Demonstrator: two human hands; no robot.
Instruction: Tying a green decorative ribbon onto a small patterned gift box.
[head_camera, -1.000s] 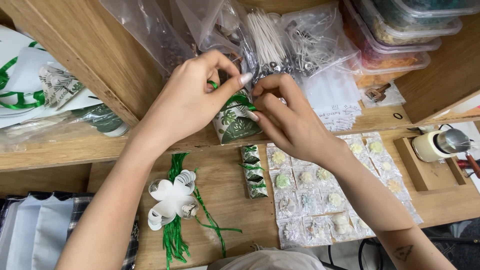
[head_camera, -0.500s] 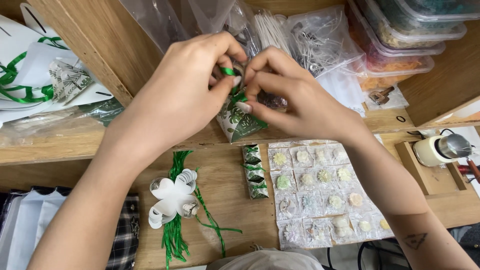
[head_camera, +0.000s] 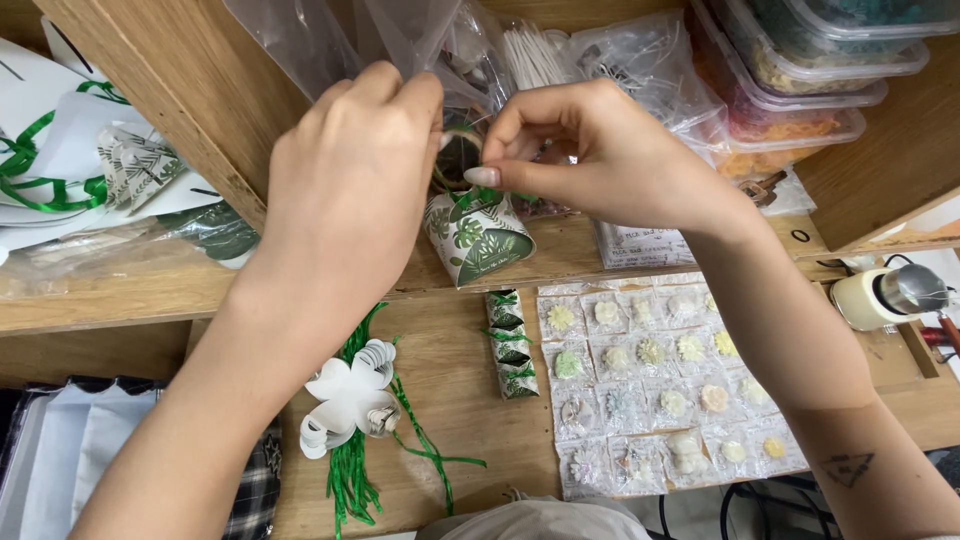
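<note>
1. Head view: your left hand (head_camera: 345, 190) is up at the wooden shelf (head_camera: 180, 100), back of the hand to the camera, its fingers curled in over the top of the small paper pouch printed with green leaves (head_camera: 478, 238). Exactly what they pinch is hidden, so you cannot tell the grip.
2. Your right hand (head_camera: 600, 150) sits just beside it, thumb and forefinger narrowed to a pinch on the green ribbon (head_camera: 478, 198) at the pouch's mouth.
3. The pouch stands tilted on the shelf's front edge, between both hands, its lower end towards you.
4. Behind the hands, clear plastic bags (head_camera: 620, 60) of thin white sticks and small metal parts fill the shelf; stacked clear plastic tubs (head_camera: 800, 70) sit to the right.
5. Down on the bench (head_camera: 450, 400): a row of finished leaf-print packets (head_camera: 508, 343), a sheet of small clear packets with pale flower shapes (head_camera: 650, 385), a white paper flower (head_camera: 345, 400) lying on a bundle of green ribbon strands (head_camera: 350, 470).
6. Far left, white paper and green ribbon loops (head_camera: 40, 160) lie in another shelf bay.
</note>
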